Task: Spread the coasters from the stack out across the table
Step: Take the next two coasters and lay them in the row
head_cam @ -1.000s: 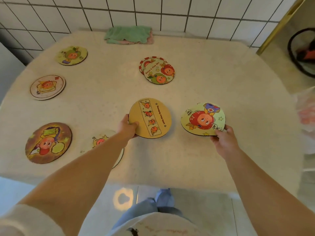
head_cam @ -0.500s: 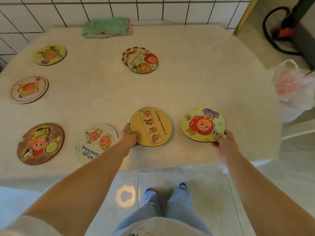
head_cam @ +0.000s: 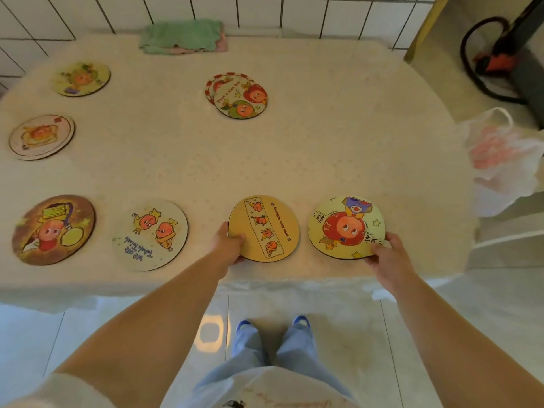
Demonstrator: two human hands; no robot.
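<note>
Mostly the pale speckled table [head_cam: 338, 148] fills the view, its near edge running across below both hands and its right edge curving down just beyond the right-hand coaster; its left side is cut off by the frame. A broad bare stretch lies open through the middle and over the whole right half, between the stack and the near row. Behind it stands a white tiled wall [head_cam: 265, 10], with a folded green cloth [head_cam: 182, 35] at the table's far edge. A white plastic bag [head_cam: 500, 160] hangs just off the right edge; what it holds shows only as a pink blur.

The stack [head_cam: 239, 95] sits past the middle, two coasters overlapping, the lower one mostly hidden except for a red-and-white rim. Along the near edge lie a brown coaster [head_cam: 53, 229], a pale coaster with two figures [head_cam: 150, 234], a tan coaster [head_cam: 265, 228] and a yellow-green coaster [head_cam: 346, 226]. On the far left a white coaster [head_cam: 41, 136] and a yellow coaster [head_cam: 81, 78] are blurred, their pictures hard to read.

The left hand [head_cam: 228, 245] pinches the tan coaster's left rim, thumb on top, fingers hidden beneath. The right hand [head_cam: 385, 254] grips the yellow-green coaster's near right rim likewise, thumb on top. Whether either coaster lies flat on the table cannot be told.
</note>
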